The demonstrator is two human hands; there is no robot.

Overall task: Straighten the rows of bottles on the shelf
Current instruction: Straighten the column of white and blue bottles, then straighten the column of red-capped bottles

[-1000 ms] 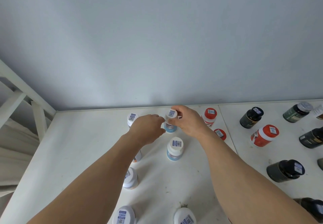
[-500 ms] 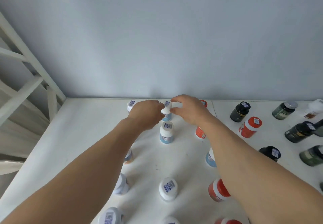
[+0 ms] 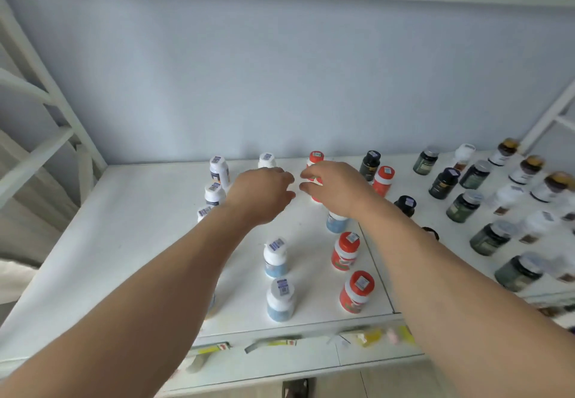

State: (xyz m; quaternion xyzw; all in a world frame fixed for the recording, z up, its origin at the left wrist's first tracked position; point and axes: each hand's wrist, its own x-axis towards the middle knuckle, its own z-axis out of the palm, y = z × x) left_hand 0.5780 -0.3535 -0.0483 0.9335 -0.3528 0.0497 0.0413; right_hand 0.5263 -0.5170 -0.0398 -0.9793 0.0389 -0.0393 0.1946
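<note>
shelf (image 3: 124, 242): matt white, scuffed | bottles (image 3: 275, 261): glossy plastic | paper labels on caps

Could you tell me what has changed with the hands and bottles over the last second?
Both hands, the left hand and the right hand, let go of the back white-capped bottle and drew back toward the person, fingers open. The bottle stays upright by the wall; the other rows look unmoved.

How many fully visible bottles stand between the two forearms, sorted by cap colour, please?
White-capped blue bottles: 2
Red-capped bottles: 2
Total: 4
</note>
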